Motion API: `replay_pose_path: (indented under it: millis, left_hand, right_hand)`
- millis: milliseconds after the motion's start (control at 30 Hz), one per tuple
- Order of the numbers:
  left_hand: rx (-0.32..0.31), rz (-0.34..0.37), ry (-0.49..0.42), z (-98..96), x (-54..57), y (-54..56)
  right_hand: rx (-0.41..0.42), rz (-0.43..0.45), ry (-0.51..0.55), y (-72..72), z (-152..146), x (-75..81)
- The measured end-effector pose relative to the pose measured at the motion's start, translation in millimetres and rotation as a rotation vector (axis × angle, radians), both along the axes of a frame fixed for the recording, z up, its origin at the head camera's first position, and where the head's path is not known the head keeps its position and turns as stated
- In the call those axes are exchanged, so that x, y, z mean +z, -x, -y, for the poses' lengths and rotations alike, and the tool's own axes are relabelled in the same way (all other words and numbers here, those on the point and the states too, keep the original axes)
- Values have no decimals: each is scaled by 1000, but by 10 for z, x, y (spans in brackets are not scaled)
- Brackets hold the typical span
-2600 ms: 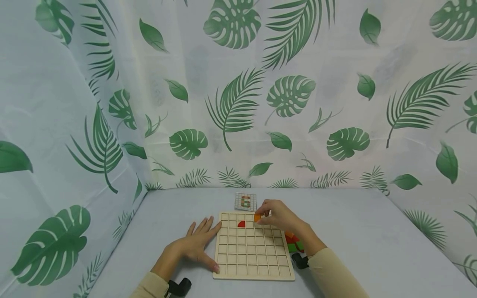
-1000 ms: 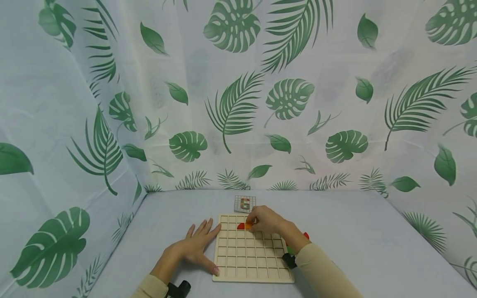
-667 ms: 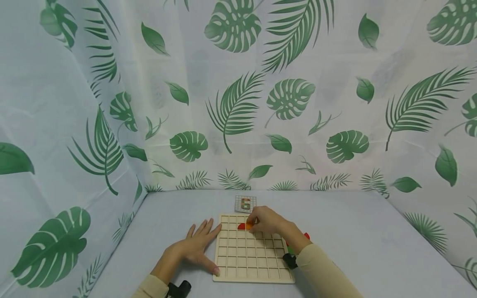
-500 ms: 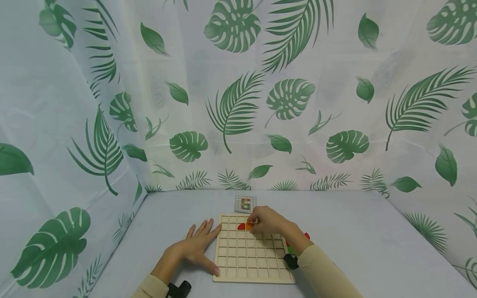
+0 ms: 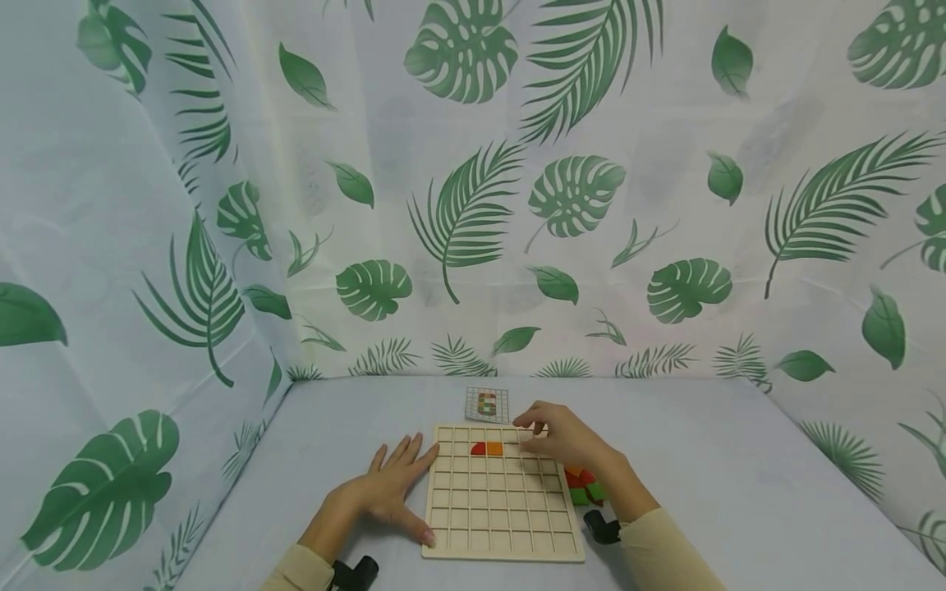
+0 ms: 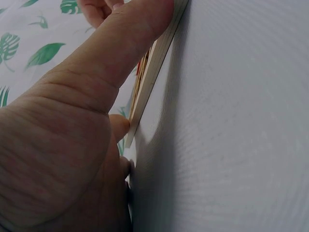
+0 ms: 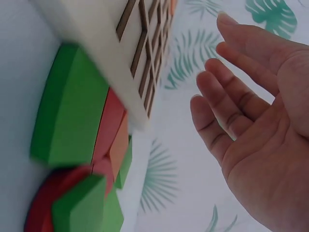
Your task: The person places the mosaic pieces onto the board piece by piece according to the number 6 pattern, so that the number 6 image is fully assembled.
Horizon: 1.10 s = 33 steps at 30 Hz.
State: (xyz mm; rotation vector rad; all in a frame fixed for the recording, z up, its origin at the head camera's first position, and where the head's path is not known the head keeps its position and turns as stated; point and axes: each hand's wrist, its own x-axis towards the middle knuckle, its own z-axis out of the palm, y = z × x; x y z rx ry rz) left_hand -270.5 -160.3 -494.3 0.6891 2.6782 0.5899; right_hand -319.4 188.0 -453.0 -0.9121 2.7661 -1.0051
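Note:
A wooden grid board (image 5: pixel 480 497) lies flat on the table. In its second row from the far edge, a red quarter-round block (image 5: pixel 479 449) sits beside an orange square block (image 5: pixel 495 449). My left hand (image 5: pixel 388 491) rests spread at the board's left side, thumb at the near corner and index fingertip at the upper edge. The left wrist view shows its thumb against the board's pale side (image 6: pixel 157 60). My right hand (image 5: pixel 565 435) hovers above the board's far right part, fingers loosely bent, holding nothing; the right wrist view shows its palm (image 7: pixel 260 159) with nothing in it.
Close against the board's right edge lies a pile of red, orange and green blocks (image 5: pixel 584 488), seen near in the right wrist view with a green block (image 7: pixel 79 108) in front. A small gridded pattern card (image 5: pixel 486 404) lies beyond the board. Leaf-print cloth (image 5: pixel 473 246) hangs around the table.
My right hand has brought the orange block down beside the red one, let go of it, and drawn back to the right. The left hand has stayed in place.

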Motion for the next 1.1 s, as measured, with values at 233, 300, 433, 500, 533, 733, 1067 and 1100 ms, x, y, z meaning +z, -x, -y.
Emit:
replay_pose_path:
  millis: [233, 300, 433, 500, 533, 733, 1067, 1100]
  left_hand:
    - [8, 3, 10, -4, 20, -10]
    - [11, 4, 11, -8, 24, -13]
    - [16, 2, 9, -16, 17, -13]
    - [17, 1, 8, -18, 10, -13]
    - [17, 0, 8, -18, 6, -12]
    - [13, -4, 13, -12, -9, -4]
    - [9, -5, 15, -5, -18, 11]
    - [9, -4, 15, -5, -19, 12]
  right_hand:
    - [-17, -19, 3, -48, -170, 36]
    - [-34, -18, 0, -57, -208, 50]
    - [-55, -31, -16, -68, -286, 61]
    - [-62, -33, -22, -72, -332, 63]
    - [-63, -37, -26, -71, -359, 65]
    - [-112, 2, -45, -53, -597, 104]
    - [-148, 126, -64, -57, -951, 155]
    - [-152, 133, -60, -56, -971, 157]
